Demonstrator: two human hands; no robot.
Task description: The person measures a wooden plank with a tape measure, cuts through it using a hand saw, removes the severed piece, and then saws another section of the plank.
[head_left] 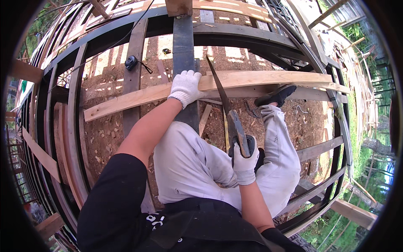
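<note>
A pale wooden plank [130,98] lies crosswise in front of me, resting over dark beams. My left hand [187,87], in a white knit glove, presses down on it with the fingers curled over its far edge. In my right hand [245,159], also gloved, is the handle of a handsaw [224,101]. Its long dark blade points away from me and crosses the plank to the right of my left hand. I cannot tell how deep the teeth sit in the wood. My right shoe [275,95] is up against the plank's near side, on a beam.
A black tape measure [131,63] with a strap sits on a joist to the left. Dark floor beams [183,46] and joists frame open gaps over dirt strewn with wood chips. Another light board [42,155] leans at far left. Trees and grass [357,138] show beyond the right edge.
</note>
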